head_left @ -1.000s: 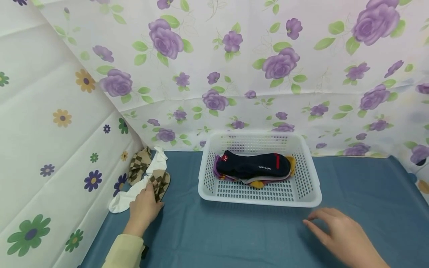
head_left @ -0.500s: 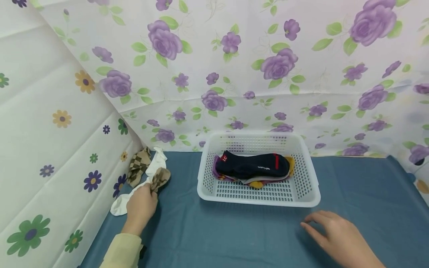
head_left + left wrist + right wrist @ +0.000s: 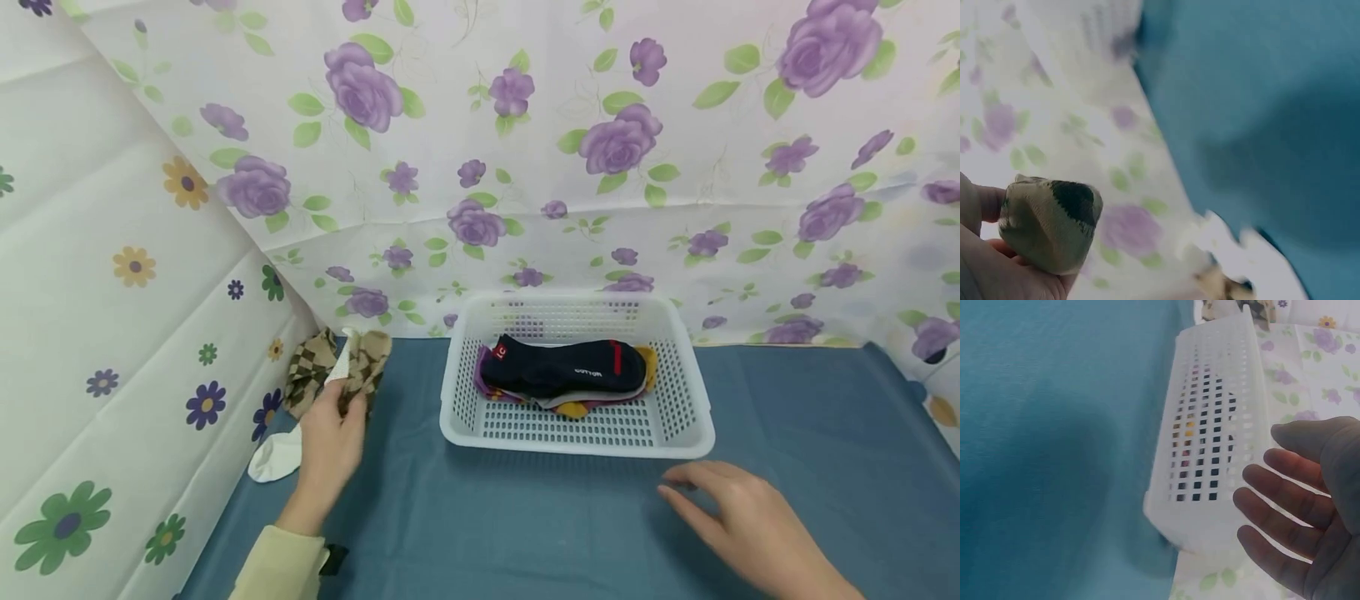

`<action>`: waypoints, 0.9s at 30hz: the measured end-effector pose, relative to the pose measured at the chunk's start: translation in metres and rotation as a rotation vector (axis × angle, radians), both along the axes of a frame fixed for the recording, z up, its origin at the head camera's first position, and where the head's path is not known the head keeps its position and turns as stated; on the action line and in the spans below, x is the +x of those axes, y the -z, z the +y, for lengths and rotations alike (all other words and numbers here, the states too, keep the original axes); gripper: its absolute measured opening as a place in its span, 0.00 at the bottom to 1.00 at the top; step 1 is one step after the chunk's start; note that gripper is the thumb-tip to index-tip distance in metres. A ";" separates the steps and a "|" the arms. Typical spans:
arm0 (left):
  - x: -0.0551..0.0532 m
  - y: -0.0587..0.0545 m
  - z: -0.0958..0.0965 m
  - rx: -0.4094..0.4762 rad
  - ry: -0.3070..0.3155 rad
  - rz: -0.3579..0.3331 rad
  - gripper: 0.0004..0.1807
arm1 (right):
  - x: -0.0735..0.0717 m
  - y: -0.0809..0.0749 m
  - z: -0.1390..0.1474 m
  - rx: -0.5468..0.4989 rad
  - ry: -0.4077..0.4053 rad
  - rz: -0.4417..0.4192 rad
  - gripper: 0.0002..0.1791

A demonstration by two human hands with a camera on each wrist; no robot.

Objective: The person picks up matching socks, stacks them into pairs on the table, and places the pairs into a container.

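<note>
My left hand (image 3: 332,429) pinches a tan-and-brown checkered sock (image 3: 369,357) between thumb and fingers, raised over the other socks at the table's left side. The left wrist view shows the held sock (image 3: 1050,225) bunched in the fingers. Behind it lies a second checkered sock (image 3: 309,371), and white socks (image 3: 276,457) are partly covered by my hand and the held sock. My right hand (image 3: 738,517) holds nothing, its fingers loosely bent in front of the basket's right corner; in the right wrist view the fingers (image 3: 1282,490) are spread apart.
A white perforated basket (image 3: 577,446) stands near the back wall, with a navy sock (image 3: 566,368) on top of purple and yellow ones inside. Flowered sheets (image 3: 420,150) rise behind and at the left of the blue tabletop (image 3: 480,533).
My left hand has lifted the checkered sock, which now hangs higher and overlaps the white sock behind. The right hand has shifted slightly left in view.
</note>
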State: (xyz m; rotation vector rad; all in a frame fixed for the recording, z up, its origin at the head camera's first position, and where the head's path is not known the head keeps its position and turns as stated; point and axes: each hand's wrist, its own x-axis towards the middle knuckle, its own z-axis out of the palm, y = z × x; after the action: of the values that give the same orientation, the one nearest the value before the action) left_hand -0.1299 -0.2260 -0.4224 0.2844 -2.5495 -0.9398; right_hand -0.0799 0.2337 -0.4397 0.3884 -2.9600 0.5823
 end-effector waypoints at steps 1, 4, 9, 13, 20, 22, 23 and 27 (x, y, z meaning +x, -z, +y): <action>0.002 -0.004 0.008 0.009 0.022 0.017 0.12 | -0.001 -0.001 -0.002 -0.013 -0.013 0.024 0.05; 0.009 -0.015 0.033 0.024 0.103 0.084 0.09 | -0.005 -0.007 -0.009 -0.074 -0.059 0.099 0.08; 0.023 -0.020 0.078 0.007 0.327 0.164 0.08 | -0.011 -0.016 -0.027 -0.145 -0.149 0.161 0.10; 0.035 -0.019 0.112 0.012 0.487 0.166 0.10 | -0.017 -0.021 -0.043 -0.177 -0.238 0.182 0.07; 0.049 -0.017 0.158 0.025 0.693 0.143 0.16 | -0.020 -0.032 -0.063 -0.277 -0.264 0.023 0.07; 0.051 -0.016 0.167 0.028 0.743 0.130 0.20 | -0.020 -0.034 -0.068 -0.328 -0.277 -0.004 0.06; 0.051 -0.016 0.170 0.033 0.765 0.122 0.22 | -0.020 -0.035 -0.070 -0.349 -0.278 -0.008 0.04; 0.054 -0.014 0.177 0.055 0.814 0.097 0.27 | -0.020 -0.034 -0.075 -0.420 -0.278 -0.007 0.02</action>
State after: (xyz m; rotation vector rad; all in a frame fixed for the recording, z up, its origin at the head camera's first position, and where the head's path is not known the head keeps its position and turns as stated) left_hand -0.0761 -0.0490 -0.4085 -0.8268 -2.5503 -1.2411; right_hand -0.0998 0.1585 -0.4053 0.7526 -2.7001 1.2046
